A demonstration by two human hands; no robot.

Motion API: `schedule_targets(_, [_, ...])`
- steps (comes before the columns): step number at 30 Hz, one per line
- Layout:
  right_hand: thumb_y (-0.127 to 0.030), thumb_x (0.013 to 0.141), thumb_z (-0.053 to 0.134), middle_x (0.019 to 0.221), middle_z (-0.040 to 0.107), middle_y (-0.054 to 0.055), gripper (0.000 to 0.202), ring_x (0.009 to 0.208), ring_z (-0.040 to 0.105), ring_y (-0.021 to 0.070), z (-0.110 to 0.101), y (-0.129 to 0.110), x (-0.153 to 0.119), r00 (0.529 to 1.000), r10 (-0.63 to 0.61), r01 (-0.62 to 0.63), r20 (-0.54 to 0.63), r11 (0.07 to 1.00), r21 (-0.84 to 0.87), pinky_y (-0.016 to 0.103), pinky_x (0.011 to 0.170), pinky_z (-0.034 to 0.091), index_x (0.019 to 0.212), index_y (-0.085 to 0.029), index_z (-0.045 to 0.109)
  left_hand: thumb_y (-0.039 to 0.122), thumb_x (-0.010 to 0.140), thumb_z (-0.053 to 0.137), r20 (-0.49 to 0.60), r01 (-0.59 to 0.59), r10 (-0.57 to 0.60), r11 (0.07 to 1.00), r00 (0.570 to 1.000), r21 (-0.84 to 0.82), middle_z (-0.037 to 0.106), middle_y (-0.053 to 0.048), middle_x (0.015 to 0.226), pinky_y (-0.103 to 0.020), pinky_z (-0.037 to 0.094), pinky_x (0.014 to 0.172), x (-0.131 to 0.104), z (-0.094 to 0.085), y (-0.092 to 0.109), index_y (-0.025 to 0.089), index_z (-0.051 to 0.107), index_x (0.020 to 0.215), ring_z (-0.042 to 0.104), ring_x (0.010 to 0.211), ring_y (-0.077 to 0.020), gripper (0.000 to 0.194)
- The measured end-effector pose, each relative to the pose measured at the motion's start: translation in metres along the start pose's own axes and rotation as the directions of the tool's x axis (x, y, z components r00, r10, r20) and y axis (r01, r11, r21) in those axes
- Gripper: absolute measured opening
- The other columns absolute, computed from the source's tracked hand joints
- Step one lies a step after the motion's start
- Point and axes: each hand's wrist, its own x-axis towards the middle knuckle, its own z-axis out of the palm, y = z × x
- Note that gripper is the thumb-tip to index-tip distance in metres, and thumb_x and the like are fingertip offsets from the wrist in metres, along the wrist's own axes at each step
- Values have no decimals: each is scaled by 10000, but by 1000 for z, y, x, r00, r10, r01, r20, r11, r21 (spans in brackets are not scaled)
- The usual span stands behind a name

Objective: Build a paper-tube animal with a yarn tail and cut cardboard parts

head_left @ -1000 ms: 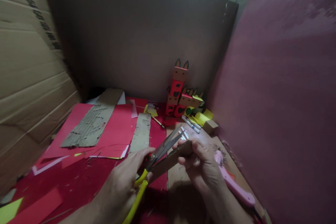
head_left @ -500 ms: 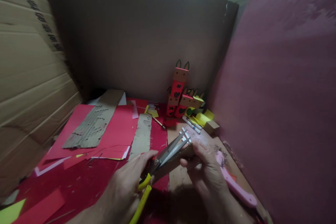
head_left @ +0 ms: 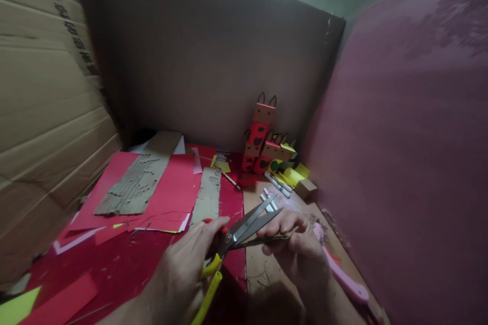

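My left hand [head_left: 183, 264] is closed around a pair of scissors [head_left: 244, 227] with yellow and red on the handles. The blades stand slightly apart and point away to the right. Between thumb and fingers, my right hand [head_left: 295, 238] grips a thin piece of cardboard [head_left: 263, 240], seen nearly edge-on. The cardboard lies just below the blades; whether they touch it I cannot tell. Part of it is hidden behind my right fingers.
Red paper sheets [head_left: 179, 183] carry a cardboard strip [head_left: 129, 188] on the left, near a second strip [head_left: 208, 190]. Small red and yellow animal-like paper figures [head_left: 263, 134] stand at the back. Markers [head_left: 280, 183] lie before them. A pink-handled tool [head_left: 345, 277] lies right.
My right hand has turned, with its fingers now folded over the cardboard, which shows more edge-on. The scissors stay in my left hand, their blades swung slightly to the right.
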Motion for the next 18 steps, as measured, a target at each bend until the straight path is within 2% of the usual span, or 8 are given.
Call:
schedule_targets(7, [-206,554,794,664,689,36,114,728,671,210,8,-2,-1,999,3,0,51,998,-66,254,534,536,622,-198,702,67,794,408,-5,-45,45,999,999,20,575,-104,936,-293,501,709,1,0,-3,146,329,1276,577,847,-191,494])
schedule_targets(13, [-208,549,799,675,690,38,129,752,663,213,5,-2,0,996,16,-8,92,997,-81,259,519,535,634,-204,702,75,788,408,-1,-54,54,998,999,24,583,-105,932,-292,498,697,3,-1,-3,153,315,1284,584,832,-197,511])
schedule_targets(18, [-211,541,807,701,707,46,138,731,672,225,4,1,-1,997,37,-29,73,994,-108,323,561,547,620,-208,694,63,786,398,-3,-75,76,997,997,25,579,-114,929,-301,500,694,1,0,-2,141,312,1290,581,837,-205,517])
